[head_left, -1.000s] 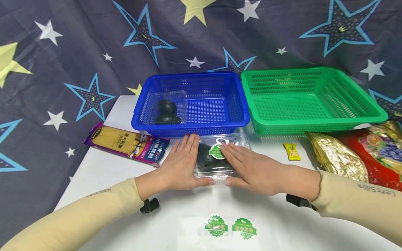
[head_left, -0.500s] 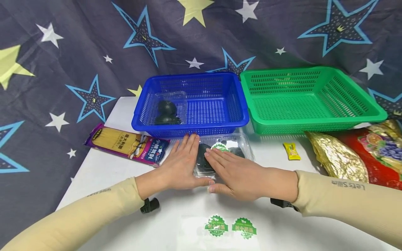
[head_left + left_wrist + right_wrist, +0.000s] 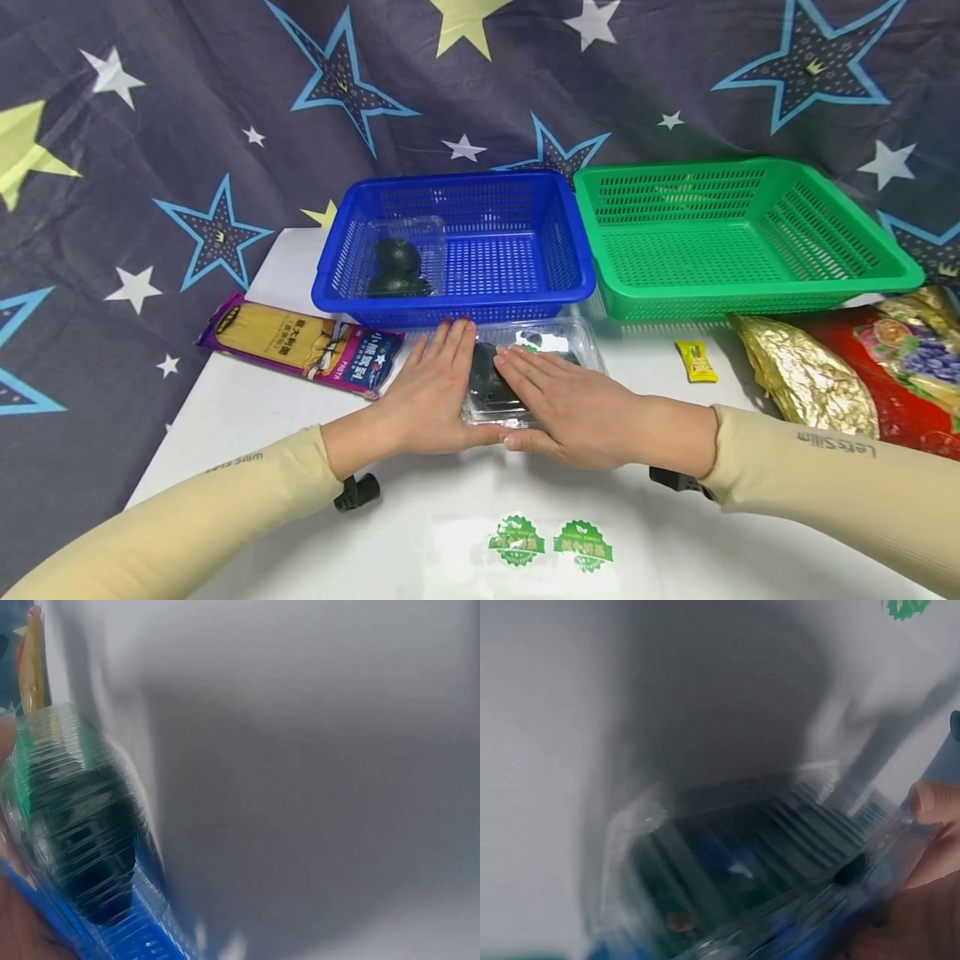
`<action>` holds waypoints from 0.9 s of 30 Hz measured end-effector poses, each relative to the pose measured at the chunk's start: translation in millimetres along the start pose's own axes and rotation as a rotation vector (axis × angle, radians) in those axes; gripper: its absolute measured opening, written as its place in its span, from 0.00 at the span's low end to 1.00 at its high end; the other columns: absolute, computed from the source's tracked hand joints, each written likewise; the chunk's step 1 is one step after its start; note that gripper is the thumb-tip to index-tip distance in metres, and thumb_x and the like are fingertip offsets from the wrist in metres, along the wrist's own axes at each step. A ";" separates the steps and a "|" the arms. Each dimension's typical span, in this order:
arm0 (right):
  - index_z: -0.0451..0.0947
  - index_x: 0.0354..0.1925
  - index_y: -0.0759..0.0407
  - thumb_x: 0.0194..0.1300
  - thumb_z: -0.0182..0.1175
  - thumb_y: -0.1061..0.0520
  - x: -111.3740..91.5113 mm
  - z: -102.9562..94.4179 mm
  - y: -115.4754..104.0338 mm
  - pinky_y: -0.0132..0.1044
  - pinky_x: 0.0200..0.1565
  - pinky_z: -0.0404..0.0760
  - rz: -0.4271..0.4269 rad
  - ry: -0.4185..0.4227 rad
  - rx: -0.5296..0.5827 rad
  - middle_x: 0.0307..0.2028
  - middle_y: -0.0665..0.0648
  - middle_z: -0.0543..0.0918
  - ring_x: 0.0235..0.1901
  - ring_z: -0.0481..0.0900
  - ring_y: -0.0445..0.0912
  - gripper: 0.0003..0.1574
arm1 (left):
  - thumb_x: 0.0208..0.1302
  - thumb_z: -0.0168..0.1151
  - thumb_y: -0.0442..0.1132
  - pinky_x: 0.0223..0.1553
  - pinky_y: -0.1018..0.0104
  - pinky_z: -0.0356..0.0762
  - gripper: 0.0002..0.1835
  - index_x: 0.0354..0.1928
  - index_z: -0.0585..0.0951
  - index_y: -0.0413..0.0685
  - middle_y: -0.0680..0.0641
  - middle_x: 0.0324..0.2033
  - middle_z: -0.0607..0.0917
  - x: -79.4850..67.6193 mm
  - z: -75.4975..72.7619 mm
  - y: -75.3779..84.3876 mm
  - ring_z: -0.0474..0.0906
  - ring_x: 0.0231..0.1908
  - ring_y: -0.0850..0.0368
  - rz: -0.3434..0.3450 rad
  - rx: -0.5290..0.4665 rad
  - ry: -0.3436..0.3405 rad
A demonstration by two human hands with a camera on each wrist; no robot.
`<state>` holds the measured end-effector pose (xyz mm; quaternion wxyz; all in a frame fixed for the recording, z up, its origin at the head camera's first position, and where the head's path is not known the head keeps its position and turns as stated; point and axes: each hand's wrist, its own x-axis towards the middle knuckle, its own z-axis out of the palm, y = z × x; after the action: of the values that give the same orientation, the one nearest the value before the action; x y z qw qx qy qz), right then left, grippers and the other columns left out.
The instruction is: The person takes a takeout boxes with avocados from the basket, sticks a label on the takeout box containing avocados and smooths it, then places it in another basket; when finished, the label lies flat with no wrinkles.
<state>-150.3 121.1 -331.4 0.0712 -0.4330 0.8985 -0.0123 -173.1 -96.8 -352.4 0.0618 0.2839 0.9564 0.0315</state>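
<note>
A clear plastic clamshell box (image 3: 491, 375) lies on the white table in front of the blue basket. Through its lid show dark green fruits that look like avocados (image 3: 90, 844). My left hand (image 3: 433, 387) rests along the box's left side, fingers straight and thumb at the near edge. Flat across the lid lies my right hand (image 3: 581, 404), covering most of a round green sticker (image 3: 528, 347). The thumbs nearly meet at the box's near edge. In the right wrist view, the ribbed box wall (image 3: 742, 855) appears beside the right thumb (image 3: 928, 802).
The blue basket (image 3: 480, 305) holds another clear box with dark fruits (image 3: 399, 254). A green basket (image 3: 757, 298) adjoins it. Around lie a pasta pack (image 3: 300, 346), a yellow sachet (image 3: 697, 362) and a red-and-gold bag (image 3: 832, 367). Two green stickers (image 3: 516, 540) on a clear sheet lie nearest me.
My right hand has slid left over the lid, covering most of the sticker, and its thumb has come close to the left thumb. The left hand stays in place.
</note>
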 end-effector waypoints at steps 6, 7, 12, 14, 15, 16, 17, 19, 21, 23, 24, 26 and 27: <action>0.44 0.73 0.68 0.71 0.34 0.30 -12.9 1.7 6.7 0.50 0.70 0.50 0.008 0.030 0.000 0.73 0.65 0.47 0.73 0.44 0.55 0.52 | 0.43 0.47 0.84 0.69 0.45 0.43 0.71 0.73 0.39 0.35 0.35 0.73 0.43 0.0 0.3 0.8 0.38 0.72 0.39 -0.002 -0.008 0.014; 0.44 0.73 0.68 0.71 0.35 0.30 -15.2 1.9 7.9 0.49 0.70 0.51 0.011 0.035 0.001 0.73 0.65 0.47 0.73 0.44 0.55 0.52 | 0.43 0.48 0.83 0.69 0.44 0.43 0.71 0.73 0.39 0.35 0.35 0.73 0.43 0.0 0.4 0.7 0.38 0.72 0.39 -0.002 -0.010 0.017; 0.43 0.73 0.68 0.71 0.35 0.30 -23.7 2.4 11.9 0.49 0.69 0.52 0.033 0.044 0.012 0.73 0.65 0.48 0.73 0.45 0.55 0.52 | 0.43 0.48 0.84 0.69 0.44 0.43 0.71 0.74 0.39 0.35 0.35 0.73 0.44 -0.2 0.6 0.1 0.38 0.72 0.39 -0.003 -0.008 0.022; 0.43 0.73 0.67 0.71 0.34 0.30 -24.7 1.5 12.6 0.49 0.69 0.52 0.043 0.042 0.032 0.73 0.65 0.47 0.73 0.45 0.55 0.52 | 0.43 0.48 0.84 0.69 0.44 0.42 0.71 0.74 0.39 0.35 0.35 0.73 0.43 -0.5 0.2 -0.2 0.38 0.72 0.39 -0.004 -0.010 0.023; 0.43 0.73 0.67 0.71 0.34 0.30 -24.6 0.8 13.2 0.49 0.69 0.52 0.046 0.044 0.043 0.73 0.65 0.47 0.73 0.45 0.55 0.52 | 0.43 0.48 0.84 0.69 0.44 0.42 0.71 0.74 0.39 0.35 0.35 0.73 0.43 -0.5 -0.2 -0.3 0.38 0.72 0.40 -0.003 -0.011 0.023; 0.42 0.73 0.67 0.71 0.35 0.30 -24.3 0.0 13.8 0.50 0.69 0.52 0.048 0.047 0.054 0.73 0.65 0.47 0.73 0.44 0.55 0.52 | 0.43 0.48 0.84 0.69 0.44 0.42 0.71 0.74 0.39 0.35 0.35 0.73 0.43 -0.4 -0.6 -0.3 0.38 0.72 0.40 -0.002 -0.013 0.024; 0.42 0.73 0.67 0.71 0.35 0.30 -23.4 -0.6 14.6 0.50 0.69 0.52 0.048 0.051 0.062 0.73 0.65 0.47 0.73 0.44 0.55 0.52 | 0.43 0.48 0.83 0.69 0.44 0.43 0.71 0.74 0.39 0.35 0.35 0.73 0.43 -0.3 -1.0 -0.4 0.38 0.72 0.40 0.000 -0.015 0.024; 0.42 0.73 0.67 0.71 0.37 0.31 -19.8 -1.4 16.3 0.50 0.69 0.52 0.039 0.064 0.070 0.73 0.65 0.47 0.73 0.44 0.55 0.51 | 0.44 0.48 0.83 0.69 0.44 0.43 0.71 0.74 0.39 0.35 0.35 0.73 0.43 0.0 -1.8 -0.4 0.38 0.72 0.40 0.004 -0.018 0.025; 0.42 0.73 0.67 0.71 0.37 0.31 -15.0 -1.1 17.3 0.50 0.69 0.52 0.032 0.067 0.068 0.73 0.65 0.47 0.73 0.44 0.55 0.51 | 0.44 0.48 0.83 0.69 0.44 0.43 0.71 0.74 0.39 0.35 0.35 0.73 0.43 0.1 -2.1 -0.3 0.38 0.72 0.39 0.003 -0.019 0.022; 0.42 0.73 0.67 0.71 0.37 0.31 -10.1 0.3 16.5 0.50 0.70 0.51 0.030 0.065 0.052 0.73 0.65 0.46 0.73 0.44 0.55 0.52 | 0.44 0.47 0.84 0.69 0.44 0.42 0.71 0.74 0.39 0.35 0.35 0.73 0.43 0.2 -2.1 -0.1 0.38 0.72 0.39 0.000 -0.015 0.018; 0.43 0.73 0.67 0.71 0.36 0.30 -8.2 0.6 15.1 0.50 0.70 0.51 0.033 0.057 0.043 0.73 0.65 0.46 0.73 0.43 0.55 0.52 | 0.44 0.47 0.84 0.69 0.44 0.42 0.71 0.74 0.39 0.35 0.35 0.73 0.43 0.3 -2.2 0.1 0.38 0.72 0.39 -0.003 -0.012 0.016; 0.43 0.73 0.67 0.70 0.34 0.29 -5.4 1.3 10.7 0.50 0.70 0.50 0.037 0.033 0.023 0.73 0.66 0.45 0.73 0.42 0.55 0.53 | 0.44 0.46 0.84 0.69 0.44 0.42 0.71 0.73 0.39 0.35 0.35 0.73 0.43 0.4 -1.9 0.0 0.38 0.72 0.39 -0.006 -0.007 0.013; 0.44 0.73 0.67 0.70 0.33 0.28 -4.5 1.4 8.0 0.50 0.70 0.50 0.031 0.026 0.016 0.73 0.66 0.45 0.73 0.41 0.56 0.53 | 0.44 0.46 0.84 0.69 0.44 0.42 0.71 0.73 0.39 0.35 0.35 0.73 0.43 0.4 -1.9 -0.1 0.38 0.72 0.39 -0.007 -0.005 0.011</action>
<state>-153.6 129.7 -332.8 0.0631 -0.4182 0.9059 -0.0239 -173.7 -96.7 -350.5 0.0572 0.2804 0.9575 0.0352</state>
